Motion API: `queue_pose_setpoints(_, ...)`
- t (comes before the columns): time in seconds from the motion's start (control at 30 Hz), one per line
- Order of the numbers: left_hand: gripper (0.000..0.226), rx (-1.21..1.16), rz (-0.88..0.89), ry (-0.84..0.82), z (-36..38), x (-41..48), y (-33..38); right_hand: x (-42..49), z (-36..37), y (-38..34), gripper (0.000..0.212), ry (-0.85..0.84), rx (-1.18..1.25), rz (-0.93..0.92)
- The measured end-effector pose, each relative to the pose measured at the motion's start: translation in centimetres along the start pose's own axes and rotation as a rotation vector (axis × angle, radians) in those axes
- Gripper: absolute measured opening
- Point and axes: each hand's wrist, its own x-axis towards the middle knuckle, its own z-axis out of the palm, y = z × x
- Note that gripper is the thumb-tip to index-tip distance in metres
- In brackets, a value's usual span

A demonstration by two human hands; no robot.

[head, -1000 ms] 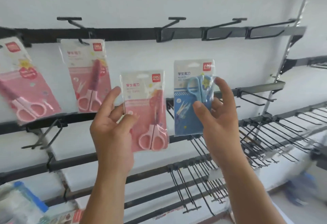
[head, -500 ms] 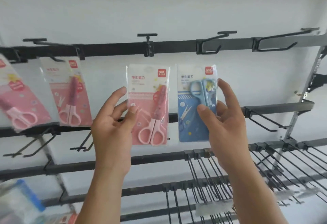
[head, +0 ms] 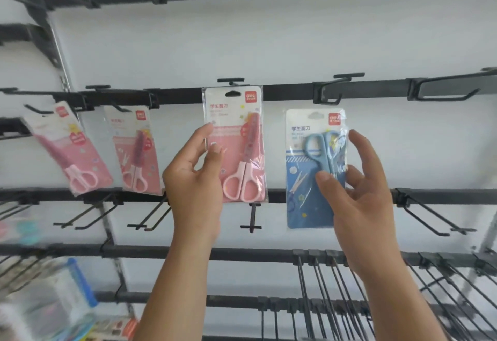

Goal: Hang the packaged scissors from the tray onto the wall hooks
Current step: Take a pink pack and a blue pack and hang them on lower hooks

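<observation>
light, stiff pink pack [head: 236,147] pinched in left hand [head: 193,179], blue pack [head: 314,168] in right hand [head: 355,190] — slick film, probably best gripped at card edges

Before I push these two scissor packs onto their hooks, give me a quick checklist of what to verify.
1. Left hand has the pink pack: ok, thumb and fingers pinch its left edge.
2. Pink pack's hang hole at the hook: ok, it sits right below the hook tip; whether it is threaded, cannot tell.
3. Right hand has the blue pack: ok.
4. Blue pack's hole at the next hook: not ok, the pack is below it.
5. That hook free: ok, nothing hangs on it.
</observation>
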Motion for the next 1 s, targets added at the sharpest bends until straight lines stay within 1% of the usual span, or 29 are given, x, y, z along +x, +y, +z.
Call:
queue_pose_setpoints(0.27, 0.032, 0.093, -0.006, -0.029, -0.6, 0.1, -1.4, 0.8, -0.1, 0.1, 0.058, 0.068, -0.044, -0.02)
queue_pose_setpoints(0.5, 0.03, 0.092, -0.018, -0.049, -0.3, 0.2, -1.7, 2.2, -0.9, -1.2, 0.057, 0.162, -0.056, -0.094)
queue_pose_setpoints(0.67, 0.033, 0.1, -0.035, -0.051, -0.4, 0.2, -1.9, 3.1, -1.3, -1.3, 0.054, 0.157, -0.165, -0.056)
queue_pose_setpoints(0.77, 0.033, 0.086, -0.028, -0.033, -0.4, 0.2, -1.9, 3.2, -1.4, -1.4, 0.057, 0.151, -0.174, -0.048)
queue_pose_setpoints(0.9, 0.032, 0.098, -0.037, -0.026, -0.6, 0.3, -1.9, 3.2, -1.3, -1.6, 0.055, 0.126, -0.19, -0.045)
queue_pose_setpoints(1.0, 0.032, 0.116, -0.043, -0.035, -1.0, 0.4, -2.1, 3.1, -1.4, -1.1, 0.054, 0.15, -0.233, -0.014)
